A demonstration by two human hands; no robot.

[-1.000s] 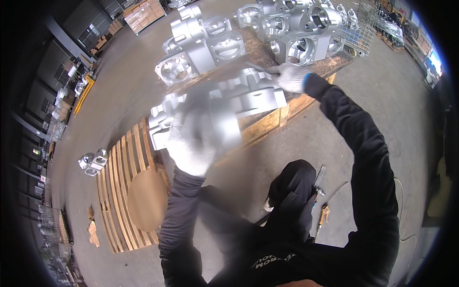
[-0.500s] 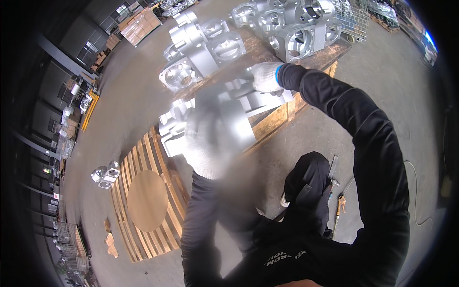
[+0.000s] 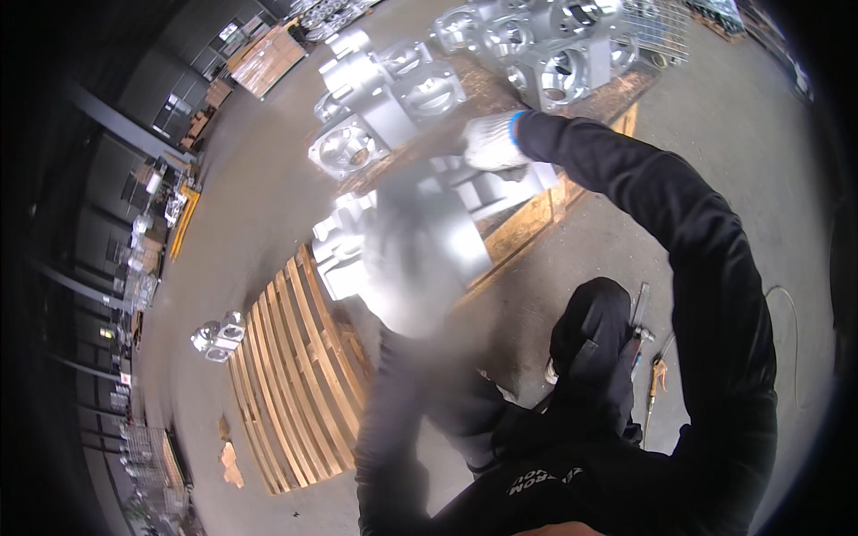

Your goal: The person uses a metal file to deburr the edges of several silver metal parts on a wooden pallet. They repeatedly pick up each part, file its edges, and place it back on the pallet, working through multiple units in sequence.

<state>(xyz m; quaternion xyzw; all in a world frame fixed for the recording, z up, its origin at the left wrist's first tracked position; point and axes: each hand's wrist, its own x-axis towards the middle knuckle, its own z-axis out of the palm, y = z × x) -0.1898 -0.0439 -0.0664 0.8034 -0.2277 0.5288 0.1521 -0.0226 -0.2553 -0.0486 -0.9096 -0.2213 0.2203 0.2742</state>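
Note:
A large silvery metal casting [image 3: 469, 234] lies along the near edge of a wooden bench [image 3: 529, 219]. My right hand [image 3: 494, 143], in a white knit glove with a blue cuff, is closed over its far right part. At the left end my left hand [image 3: 407, 290], also in a white glove, is against the casting. Glare and a hazy smear hide the left fingers. Behind stand more silvery castings with round bores, one [image 3: 347, 150] at the left and a cluster [image 3: 563, 76] at the right.
A slatted wooden pallet [image 3: 299, 380] lies at the left, with a small silvery casting [image 3: 219, 337] beside it. By my leg on the floor are a hammer [image 3: 642, 335] and an air blow gun [image 3: 659, 373] with a hose. A wire cage [image 3: 657, 31] stands behind the bench.
The whole view has shifted, so the scene sits slightly further right. A plain tan round shape over the pallet no longer shows. Both hands remain at the casting.

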